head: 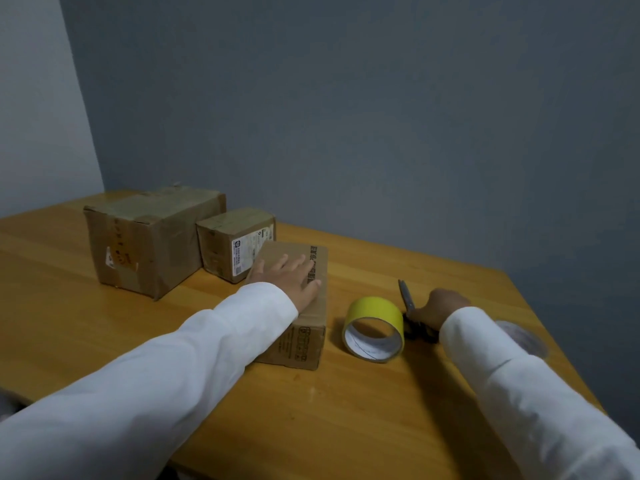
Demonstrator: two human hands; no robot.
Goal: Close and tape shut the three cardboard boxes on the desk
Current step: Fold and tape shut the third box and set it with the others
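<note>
On the desk [346, 403], left grip [289, 277] lies flat atop the near box [301, 337]; right grip [440, 306] clasps scissors [406, 297] beside tape [375, 329].

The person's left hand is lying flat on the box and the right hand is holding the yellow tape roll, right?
Not quite. The left hand does lie flat on the box, but the right hand holds the scissors, not the yellow tape roll, which sits untouched on the desk. The head view shows this.

You are looking at a dim, soft picture where the grey wall [381, 116] goes dark, the surface [346, 393] shines a little, the boxes drop faint shadows, and the edges bend and blur.
</note>
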